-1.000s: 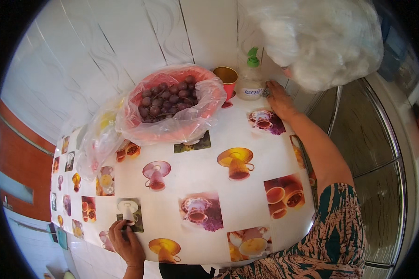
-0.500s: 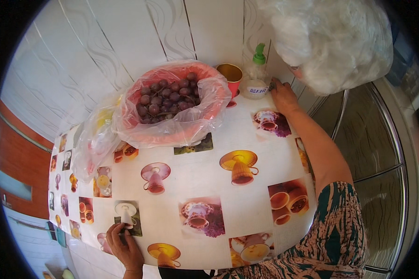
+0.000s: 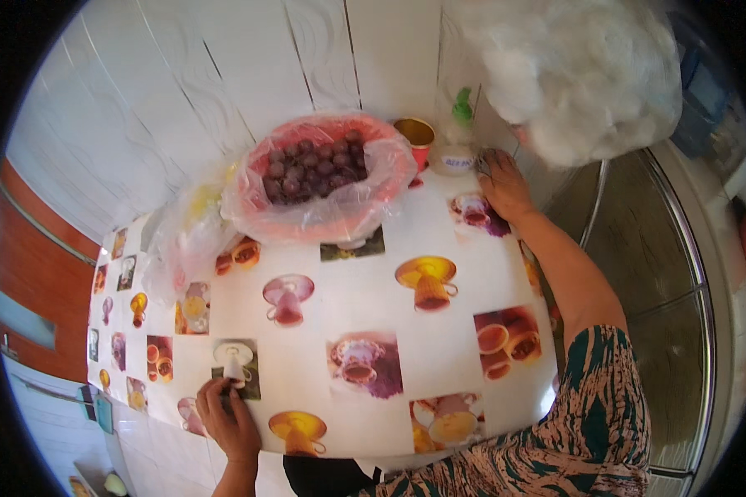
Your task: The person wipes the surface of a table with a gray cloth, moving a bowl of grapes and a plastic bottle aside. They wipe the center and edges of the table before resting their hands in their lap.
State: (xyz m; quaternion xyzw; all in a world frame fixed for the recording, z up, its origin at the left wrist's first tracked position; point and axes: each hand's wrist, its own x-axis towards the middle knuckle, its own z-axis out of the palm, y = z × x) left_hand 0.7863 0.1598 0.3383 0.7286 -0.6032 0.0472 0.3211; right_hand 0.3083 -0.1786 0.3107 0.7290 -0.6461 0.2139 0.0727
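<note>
My right hand [image 3: 506,185] reaches to the back right of the table, beside a clear pump bottle [image 3: 453,159] with a green pump head. Something small and dark shows at its bent, blurred fingertips, too indistinct to name. On the near left edge of the table rests my left hand [image 3: 230,421], thumb and fingers apart and nothing held. A red bowl [image 3: 388,189] lined with clear plastic stands against the wall, holding dark purple grapes [image 3: 311,170]. Between bowl and bottle is a red paper cup [image 3: 421,156] with a golden inside.
A crumpled clear plastic bag [image 3: 186,248] with something yellow inside lies left of the bowl. The tablecloth [image 3: 348,306] is printed with cups. At the upper right hangs a large bulging pale plastic bag [image 3: 588,83], above a dark-panelled cabinet [image 3: 638,248].
The view has shifted a little, and the table's things sit slightly differently in it. My right hand stays beside the bottle, its fingers shifting slightly; my left hand stays on the table edge.
</note>
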